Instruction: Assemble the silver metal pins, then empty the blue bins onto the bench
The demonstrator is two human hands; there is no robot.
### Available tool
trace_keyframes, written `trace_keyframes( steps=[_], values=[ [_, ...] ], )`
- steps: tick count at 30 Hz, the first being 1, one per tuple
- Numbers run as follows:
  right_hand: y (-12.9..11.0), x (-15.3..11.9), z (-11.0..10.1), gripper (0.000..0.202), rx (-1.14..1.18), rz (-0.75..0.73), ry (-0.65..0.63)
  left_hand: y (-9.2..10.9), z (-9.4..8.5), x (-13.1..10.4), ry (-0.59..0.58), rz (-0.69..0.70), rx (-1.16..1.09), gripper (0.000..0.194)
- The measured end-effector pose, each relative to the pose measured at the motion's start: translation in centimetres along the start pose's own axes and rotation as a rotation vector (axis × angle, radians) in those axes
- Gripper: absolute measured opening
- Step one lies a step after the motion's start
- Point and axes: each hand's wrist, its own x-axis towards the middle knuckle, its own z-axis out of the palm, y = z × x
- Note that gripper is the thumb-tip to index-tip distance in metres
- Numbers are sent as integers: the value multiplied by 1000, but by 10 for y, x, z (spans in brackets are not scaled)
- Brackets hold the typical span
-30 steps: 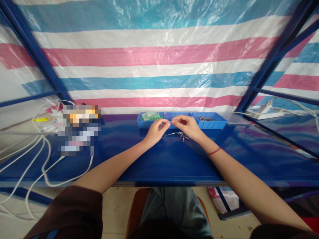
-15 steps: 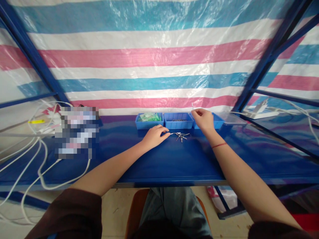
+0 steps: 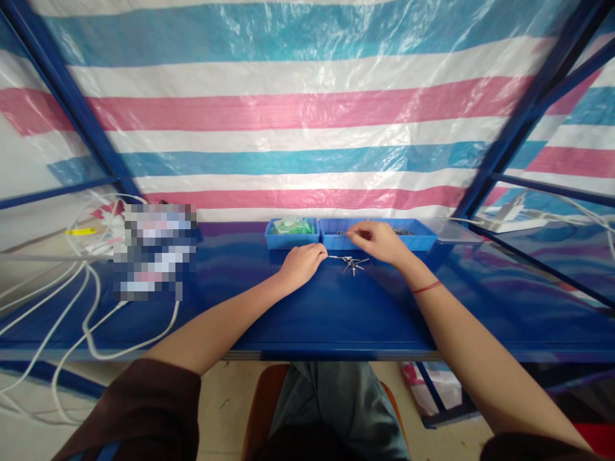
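Observation:
My left hand [image 3: 303, 264] rests low over the table with thumb and fingers pinched on a slim silver metal pin [image 3: 332, 257] that sticks out to the right. Beside its tip lies a small loose pile of similar metal pins [image 3: 354, 265]. My right hand [image 3: 377, 240] hovers in front of the middle blue bin [image 3: 334, 242] and the right blue bin [image 3: 423, 242]; its fingers are pinched together, and what they hold is too small to make out. Both bins contain small metal pieces. The left blue bin [image 3: 292, 241] holds green and clear plastic packets.
A clear plastic lid [image 3: 456, 232] lies right of the bins. White cables [image 3: 91, 320] and a blurred-out object [image 3: 156, 256] occupy the left side of the blue table [image 3: 336, 314]. A white power strip [image 3: 514, 214] sits at the right. Blue frame posts stand at both sides.
My right hand has moved left and slightly down, from the right bin to before the middle bin. My left thumb and fingers have closed together on the pin. The view has shifted slightly.

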Motion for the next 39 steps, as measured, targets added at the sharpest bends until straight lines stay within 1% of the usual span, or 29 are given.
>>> trace_keyframes(
  steps=[2,3,5,8,9,12,13,18,23,27,30,36,39],
  values=[
    [-12,0,10,23,49,-110,-148,0,-2,0,39,14,-33,20],
    [-15,0,13,22,46,-135,-192,0,-2,0,66,23,-53,20],
    [-19,-1,19,22,33,-165,-232,0,-3,1,124,45,-103,19],
    [-19,-2,23,24,77,-162,-208,-1,-1,3,201,27,-248,14],
    [-18,-2,24,24,116,-146,-196,-2,0,4,213,1,-314,16],
    [-17,-2,26,26,236,-86,-174,-4,2,6,228,-87,-496,27],
    [-17,-3,27,27,265,-71,-174,-4,3,7,235,-105,-530,27],
    [-19,-2,28,29,334,-37,-183,-3,0,7,271,-127,-595,16],
    [-20,-2,28,31,384,-9,-209,-1,-4,7,267,-126,-616,13],
    [-22,-3,29,32,438,-23,-226,0,-4,7,280,-129,-611,12],
    [-23,-3,31,34,474,-24,-200,1,-4,7,292,-121,-601,12],
    [-23,-1,30,31,472,34,-23,0,-5,7,309,-124,-601,13],
    [-25,-1,28,31,491,45,29,-1,-5,8,307,-130,-609,13]
  ],
)
